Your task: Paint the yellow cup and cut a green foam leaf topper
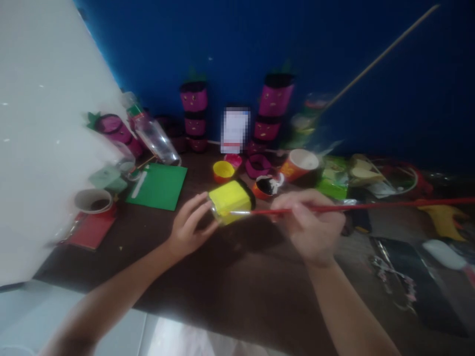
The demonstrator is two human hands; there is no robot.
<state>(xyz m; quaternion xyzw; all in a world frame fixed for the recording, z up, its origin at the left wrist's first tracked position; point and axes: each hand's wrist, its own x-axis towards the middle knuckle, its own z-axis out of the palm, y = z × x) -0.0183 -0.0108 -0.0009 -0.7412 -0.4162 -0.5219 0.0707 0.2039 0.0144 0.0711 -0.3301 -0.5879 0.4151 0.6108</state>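
My left hand (191, 225) grips a yellow painted cup (230, 196) by its left end, the cup lying on its side above the brown table. A dark band rings the cup's right end. In my right hand (311, 222) is a long red-handled paintbrush (282, 210), held like a pen. The brush tip touches the lower front of the yellow cup. Just behind stand a small pot of yellow paint (223, 170) and a pot of black paint (264, 187) with a whitish crumpled piece at its rim.
Purple stacked figures (195, 116) and a pixelated screen (235, 129) line the blue wall. To the left are a clear bottle (158, 136), a green sheet (159, 187) and a paper cup (93, 201). An orange paper cup (299, 165), a yellow glue gun (445, 221) and a dark case (415, 277) lie right.
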